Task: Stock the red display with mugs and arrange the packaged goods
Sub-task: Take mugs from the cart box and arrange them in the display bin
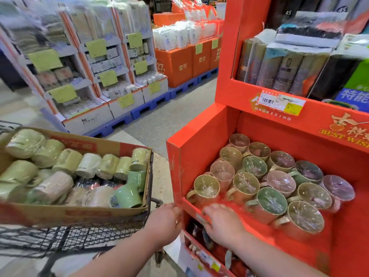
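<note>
At the far left we see a wire cart carrying an open cardboard box. The boxed mugs lie on their sides in it, film-wrapped, mostly pale green with some cream and pink ones.

Just right of the cart, the left hand reaches to the near left corner of the red display, with its fingertips against the corner edge. The hand is blurred, so we cannot tell whether it grips the edge or only touches it.

Beside it, the right hand rests on the front lip of the display's middle tray, with its fingers curled over that lip.

Behind the lip stand the shelved mugs. They are upright and packed close in rows, each mouth sealed with clear film, and their handles point left.

Under the tray, a lower shelf holds red packets, which are partly hidden by the right forearm.

On the upper shelf the packaged goods stand upright side by side, with a flat pack lying across their tops. A price label is stuck to the shelf's front edge.
</note>
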Tool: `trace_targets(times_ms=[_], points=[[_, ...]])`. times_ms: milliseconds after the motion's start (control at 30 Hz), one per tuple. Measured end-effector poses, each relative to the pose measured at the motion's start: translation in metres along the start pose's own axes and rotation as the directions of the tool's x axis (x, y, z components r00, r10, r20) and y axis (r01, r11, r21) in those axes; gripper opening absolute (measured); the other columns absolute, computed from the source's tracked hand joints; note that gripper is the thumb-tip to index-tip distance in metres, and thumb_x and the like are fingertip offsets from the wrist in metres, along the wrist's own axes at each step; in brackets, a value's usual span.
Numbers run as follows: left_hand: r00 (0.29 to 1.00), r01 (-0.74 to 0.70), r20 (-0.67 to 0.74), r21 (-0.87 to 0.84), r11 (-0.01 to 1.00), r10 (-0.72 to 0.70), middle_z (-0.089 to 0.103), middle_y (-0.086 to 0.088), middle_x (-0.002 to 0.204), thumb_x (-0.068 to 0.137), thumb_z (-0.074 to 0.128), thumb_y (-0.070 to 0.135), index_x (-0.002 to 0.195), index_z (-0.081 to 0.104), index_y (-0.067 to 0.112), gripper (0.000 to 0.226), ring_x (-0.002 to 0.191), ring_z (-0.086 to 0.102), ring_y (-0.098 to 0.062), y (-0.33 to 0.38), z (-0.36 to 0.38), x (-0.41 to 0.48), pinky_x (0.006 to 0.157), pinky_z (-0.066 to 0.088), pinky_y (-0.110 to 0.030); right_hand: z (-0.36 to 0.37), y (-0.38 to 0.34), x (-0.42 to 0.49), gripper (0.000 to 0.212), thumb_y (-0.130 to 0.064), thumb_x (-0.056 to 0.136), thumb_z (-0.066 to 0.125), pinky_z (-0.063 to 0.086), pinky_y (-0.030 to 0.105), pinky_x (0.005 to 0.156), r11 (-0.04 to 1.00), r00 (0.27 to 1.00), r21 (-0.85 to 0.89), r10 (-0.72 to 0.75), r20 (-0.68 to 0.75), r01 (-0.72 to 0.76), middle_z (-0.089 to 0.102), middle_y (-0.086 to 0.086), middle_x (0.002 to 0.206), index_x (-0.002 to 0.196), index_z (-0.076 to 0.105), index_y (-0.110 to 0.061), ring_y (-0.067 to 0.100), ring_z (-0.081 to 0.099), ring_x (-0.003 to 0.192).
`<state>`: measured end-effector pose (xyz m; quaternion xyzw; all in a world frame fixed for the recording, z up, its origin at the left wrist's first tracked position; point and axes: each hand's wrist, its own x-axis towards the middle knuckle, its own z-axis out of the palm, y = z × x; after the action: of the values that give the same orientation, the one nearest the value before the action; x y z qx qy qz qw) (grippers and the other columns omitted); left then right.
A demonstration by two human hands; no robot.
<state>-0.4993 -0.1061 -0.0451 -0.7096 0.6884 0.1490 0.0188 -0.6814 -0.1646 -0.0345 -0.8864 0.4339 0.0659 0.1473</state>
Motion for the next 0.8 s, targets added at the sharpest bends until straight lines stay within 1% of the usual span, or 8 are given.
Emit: trace_targets(times_ms=[133,200,267,367,433,533,633,800], points=[[1.000,0.011,0.011,0.007,1.000,-0.011,0.054,-0.002,0.122,0.091,0.044,0.033,0.120,0.055,0.019,0.033,0.113,0.050,-0.022,-0.024,-0.002,-0.015,0.091,0.042,-0.033,0.000,-0.032,0.006,0.030,-0.028,0.090,0.047,0.037,0.035,0.099,1.000,1.000,-0.012,-0.007,-0.004,0.007,0.053,0.004,0.124,0.119,0.052,-0.020,0.025,0.047,0.120],[0.999,0.040,0.034,-0.020,0.999,-0.040,0.053,-0.001,0.123,0.092,0.045,0.035,0.122,0.054,0.021,0.035,0.115,0.050,-0.021,-0.043,-0.003,-0.026,0.093,0.042,-0.034,0.003,-0.051,0.011,0.030,-0.026,0.088,0.047,0.039,0.035,0.097,1.000,1.000,-0.013,-0.016,-0.004,0.016,0.054,0.004,0.122,0.117,0.053,-0.020,0.024,0.048,0.118],[0.997,0.061,0.048,-0.025,0.998,-0.059,0.052,-0.001,0.125,0.091,0.045,0.035,0.124,0.053,0.022,0.036,0.118,0.047,-0.022,-0.064,-0.004,-0.041,0.095,0.042,-0.035,0.007,-0.075,0.017,0.033,-0.025,0.089,0.046,0.039,0.034,0.097,0.999,1.000,-0.015,-0.031,0.006,0.031,0.054,0.004,0.123,0.121,0.053,-0.020,0.024,0.048,0.119],[0.994,0.103,0.043,-0.021,0.994,-0.102,0.052,-0.002,0.122,0.089,0.046,0.036,0.118,0.055,0.021,0.034,0.115,0.048,-0.023,-0.103,-0.007,-0.070,0.093,0.042,-0.036,0.013,-0.120,0.026,0.037,-0.025,0.090,0.046,0.038,0.035,0.098,0.998,0.997,-0.013,-0.065,0.031,0.066,0.053,0.003,0.128,0.127,0.051,-0.021,0.025,0.047,0.121],[0.990,0.133,0.039,-0.022,0.991,-0.133,0.052,-0.002,0.122,0.089,0.046,0.037,0.119,0.055,0.021,0.034,0.115,0.048,-0.024,-0.132,-0.009,-0.091,0.095,0.043,-0.037,0.017,-0.152,0.032,0.038,-0.027,0.092,0.046,0.038,0.036,0.099,0.996,0.995,-0.022,-0.089,0.038,0.090,0.052,0.002,0.129,0.128,0.050,-0.022,0.025,0.048,0.120],[0.982,0.186,0.040,-0.039,0.982,-0.184,0.051,-0.002,0.126,0.090,0.046,0.037,0.122,0.054,0.021,0.036,0.118,0.047,-0.024,-0.173,-0.012,-0.120,0.099,0.041,-0.038,0.025,-0.199,0.042,0.034,-0.027,0.091,0.046,0.042,0.039,0.097,0.994,0.993,-0.027,-0.106,0.045,0.107,0.054,0.003,0.126,0.123,0.052,-0.021,0.026,0.050,0.117],[0.975,0.222,0.037,-0.066,0.973,-0.220,0.052,-0.002,0.124,0.091,0.045,0.037,0.120,0.055,0.019,0.036,0.117,0.048,-0.024,-0.213,-0.012,-0.147,0.099,0.043,-0.039,0.034,-0.240,0.051,0.031,-0.025,0.089,0.045,0.045,0.039,0.093,0.991,0.991,-0.041,-0.125,0.054,0.127,0.057,0.003,0.121,0.119,0.055,-0.021,0.027,0.053,0.113],[0.961,0.275,0.022,-0.097,0.956,-0.274,0.053,-0.001,0.123,0.092,0.045,0.036,0.121,0.055,0.019,0.035,0.118,0.048,-0.021,-0.267,-0.013,-0.182,0.099,0.042,-0.034,0.046,-0.294,0.059,0.030,-0.026,0.090,0.045,0.045,0.038,0.090,0.989,0.988,-0.056,-0.134,0.081,0.139,0.055,0.003,0.117,0.118,0.054,-0.022,0.027,0.053,0.110]])
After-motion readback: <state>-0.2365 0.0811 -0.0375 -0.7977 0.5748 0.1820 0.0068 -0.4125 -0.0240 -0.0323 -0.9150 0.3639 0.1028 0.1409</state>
